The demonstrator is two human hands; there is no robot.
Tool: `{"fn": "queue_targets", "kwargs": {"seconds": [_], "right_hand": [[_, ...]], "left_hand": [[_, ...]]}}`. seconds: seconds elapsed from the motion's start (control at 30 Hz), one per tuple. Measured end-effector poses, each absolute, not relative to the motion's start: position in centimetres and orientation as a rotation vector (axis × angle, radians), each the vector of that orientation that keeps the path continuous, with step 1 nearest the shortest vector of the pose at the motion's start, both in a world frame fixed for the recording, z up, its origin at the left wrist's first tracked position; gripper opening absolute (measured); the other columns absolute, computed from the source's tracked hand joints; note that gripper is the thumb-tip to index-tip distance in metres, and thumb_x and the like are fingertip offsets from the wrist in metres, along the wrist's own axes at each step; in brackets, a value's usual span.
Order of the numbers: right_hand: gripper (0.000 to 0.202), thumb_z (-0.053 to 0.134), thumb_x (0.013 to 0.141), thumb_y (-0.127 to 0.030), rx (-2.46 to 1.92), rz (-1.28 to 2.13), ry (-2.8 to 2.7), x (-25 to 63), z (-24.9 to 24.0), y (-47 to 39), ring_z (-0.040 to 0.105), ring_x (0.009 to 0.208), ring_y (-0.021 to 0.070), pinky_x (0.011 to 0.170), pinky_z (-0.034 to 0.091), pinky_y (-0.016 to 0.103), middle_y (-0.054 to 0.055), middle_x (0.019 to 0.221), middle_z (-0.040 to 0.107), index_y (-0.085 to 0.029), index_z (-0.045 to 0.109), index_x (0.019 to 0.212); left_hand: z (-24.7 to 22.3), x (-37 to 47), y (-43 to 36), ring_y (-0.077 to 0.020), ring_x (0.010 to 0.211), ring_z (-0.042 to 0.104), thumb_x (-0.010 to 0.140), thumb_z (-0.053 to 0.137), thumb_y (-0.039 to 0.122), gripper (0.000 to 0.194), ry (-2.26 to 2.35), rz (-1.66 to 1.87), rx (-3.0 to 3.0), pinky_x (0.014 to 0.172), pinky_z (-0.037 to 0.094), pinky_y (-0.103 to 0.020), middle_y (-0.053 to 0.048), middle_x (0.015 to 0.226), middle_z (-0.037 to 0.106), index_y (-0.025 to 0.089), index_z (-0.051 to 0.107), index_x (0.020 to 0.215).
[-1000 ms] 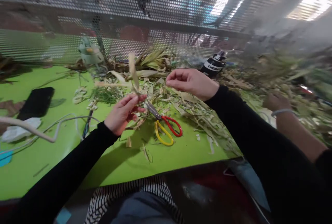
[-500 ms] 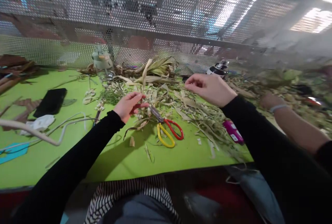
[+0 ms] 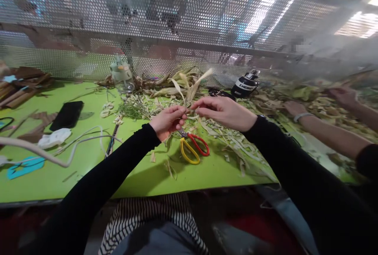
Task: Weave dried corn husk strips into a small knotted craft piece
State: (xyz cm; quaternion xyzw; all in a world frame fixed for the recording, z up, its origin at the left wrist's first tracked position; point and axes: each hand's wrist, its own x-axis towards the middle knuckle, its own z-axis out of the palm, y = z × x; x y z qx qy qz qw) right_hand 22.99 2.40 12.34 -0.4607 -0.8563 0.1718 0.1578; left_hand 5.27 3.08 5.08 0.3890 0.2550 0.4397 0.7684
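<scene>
Pale dried husk strips (image 3: 191, 85) stand up in a small bunch, their lower end pinched in my left hand (image 3: 169, 121). My right hand (image 3: 223, 111) meets it from the right, its thumb and index finger closed at the base of the same strips; the exact hold is too small to make out. Just below my hands, scissors (image 3: 193, 148) with one yellow and one red handle lie on the green table (image 3: 141, 180), their blades partly hidden by my left hand. Shredded husk pieces (image 3: 230, 137) are spread around and behind my hands.
At the left are a black phone (image 3: 67, 115), a white plug piece (image 3: 54, 138) and cables. A clear bottle (image 3: 122, 74) and a black bottle (image 3: 245, 84) stand near the perforated metal screen (image 3: 189, 23). Another person's hands (image 3: 295, 109) touch husks at the right.
My hands have come together; my right hand moved left and down to the husk strips. The strips now fan upward from my fingers. The view has shifted slightly, and another person's second hand shows.
</scene>
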Motion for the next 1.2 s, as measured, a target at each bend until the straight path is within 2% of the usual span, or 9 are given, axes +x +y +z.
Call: {"fn": "queue_targets", "kwargs": {"seconds": [0.23,0.43,0.53,0.63,0.77,0.83,0.97,1.03,1.2], "right_hand": [[0.024,0.053,0.081,-0.040,-1.381,0.535,-2.422,24.0,12.4,2.0,0.054,0.061,0.0109,0.059,0.039,0.024,0.000,0.072,0.065,-0.018,0.063,0.080],[0.024,0.042,0.090,-0.019,-1.253,-0.462,-2.614,20.5,11.1,-2.4,0.053,0.072,0.0183,0.060,0.037,0.030,0.006,0.077,0.063,-0.019,0.065,0.081],[0.027,0.042,0.087,-0.006,-1.245,-0.696,-2.598,18.9,11.4,-3.0,0.053,0.083,0.0236,0.066,0.039,0.034,0.010,0.080,0.063,-0.017,0.065,0.078],[0.016,0.056,0.082,-0.013,-1.306,-0.451,-2.674,19.9,12.7,-0.1,0.053,0.084,0.0229,0.072,0.040,0.036,0.008,0.083,0.064,-0.016,0.065,0.069],[0.024,0.060,0.079,-0.041,-1.074,0.938,-2.788,23.5,12.7,3.7,0.055,0.063,0.0123,0.062,0.043,0.027,0.000,0.070,0.065,-0.019,0.068,0.076],[0.033,0.066,0.070,-0.050,-1.010,1.293,-2.476,24.0,10.7,3.6,0.058,0.064,0.0129,0.060,0.045,0.026,0.001,0.073,0.066,-0.017,0.066,0.075],[0.031,0.069,0.069,-0.047,-1.058,1.300,-1.649,21.7,4.4,1.0,0.039,0.043,0.0072,0.041,0.032,0.022,-0.005,0.057,0.053,-0.019,0.056,0.072],[0.027,0.063,0.075,-0.046,-1.078,1.218,-1.551,20.0,2.0,0.0,0.042,0.047,0.0087,0.045,0.036,0.023,-0.004,0.062,0.054,-0.021,0.054,0.075],[0.017,0.063,0.071,-0.036,-1.216,0.840,-1.440,18.2,0.3,0.1,0.054,0.062,0.0157,0.061,0.046,0.030,0.001,0.071,0.060,-0.021,0.059,0.079]], "left_hand": [[4.6,4.8,3.1,-0.0023,0.044,0.044,0.087,0.049,0.016,0.011,0.659,1.021,0.988,0.040,0.036,-0.012,0.004,0.060,0.047,0.012,0.055,0.078],[3.8,5.4,2.2,-0.0100,0.053,0.048,0.081,0.048,0.009,0.012,1.091,1.131,1.740,0.052,0.040,-0.021,0.000,0.066,0.048,0.017,0.054,0.073],[3.4,5.7,1.4,-0.0129,0.061,0.049,0.076,0.050,0.003,0.016,1.189,1.102,2.081,0.058,0.040,-0.022,-0.003,0.070,0.049,0.017,0.053,0.070],[3.5,5.4,0.4,-0.0106,0.053,0.046,0.078,0.050,0.006,0.015,1.029,0.977,2.127,0.053,0.039,-0.021,-0.001,0.063,0.048,0.017,0.053,0.067],[4.1,4.0,-1.0,-0.0064,0.041,0.046,0.086,0.049,0.028,0.016,0.631,0.765,1.748,0.040,0.038,-0.017,0.003,0.056,0.049,0.017,0.057,0.077],[4.1,3.7,-1.2,-0.0048,0.038,0.045,0.084,0.053,0.035,0.019,0.549,0.852,1.420,0.035,0.036,-0.016,0.004,0.057,0.049,0.016,0.057,0.081],[3.1,4.4,-0.5,-0.0025,0.037,0.044,0.081,0.058,0.031,0.018,0.601,1.119,1.106,0.036,0.039,-0.015,0.005,0.057,0.051,0.013,0.057,0.079],[2.4,5.0,0.1,-0.0035,0.040,0.047,0.082,0.057,0.027,0.015,0.696,1.210,1.054,0.037,0.042,-0.015,0.005,0.057,0.051,0.014,0.054,0.077],[2.0,5.5,1.1,-0.0055,0.042,0.051,0.084,0.052,0.018,0.005,0.759,1.317,0.980,0.041,0.047,-0.017,0.005,0.058,0.053,0.016,0.048,0.083]]}}
